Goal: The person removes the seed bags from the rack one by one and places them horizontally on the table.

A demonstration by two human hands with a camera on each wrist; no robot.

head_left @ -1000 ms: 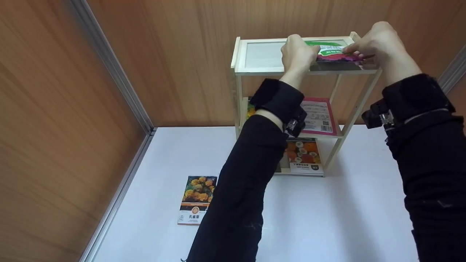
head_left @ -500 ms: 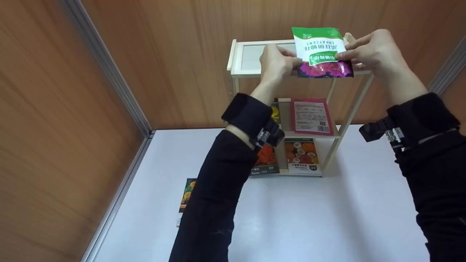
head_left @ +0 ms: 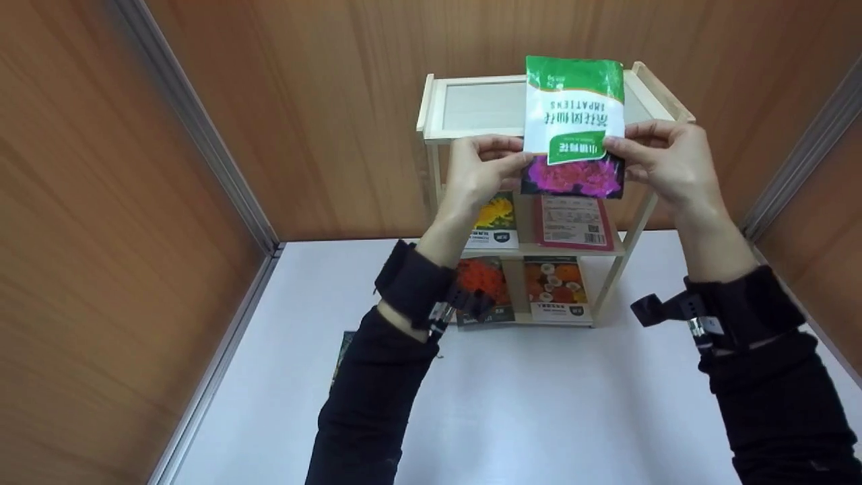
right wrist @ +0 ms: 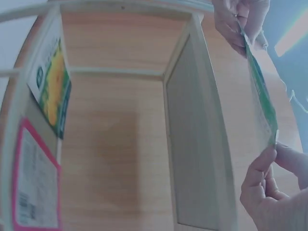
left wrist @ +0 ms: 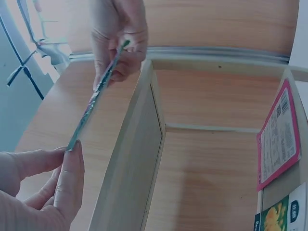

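A seed packet (head_left: 572,118) is held up in front of the wooden rack's top shelf (head_left: 481,108). Green at one end and white in the middle, it shows magenta flowers at the other; its lettering, with the word IMPATIENS, reads upside down in the head view. My left hand (head_left: 475,172) pinches one side edge between thumb and fingers. On the opposite edge, my right hand (head_left: 677,162) pinches it the same way. Both wrist views show the packet (left wrist: 91,103) nearly edge-on, stretched between the hands and apart from the top shelf.
On the middle shelf lean a yellow-flower packet (head_left: 495,212) and a pink-bordered packet (head_left: 572,222), back side out. Red-flower (head_left: 483,279) and orange-flower (head_left: 557,286) packets occupy the bottom shelf. Another packet (head_left: 343,350) on the white table is mostly behind my left sleeve. Wood-grain panels (head_left: 337,135) enclose the table.
Both hands have lifted the impatiens packet off the top shelf's right part and brought it toward me and slightly left. Its printed face, earlier foreshortened, now faces the head camera.
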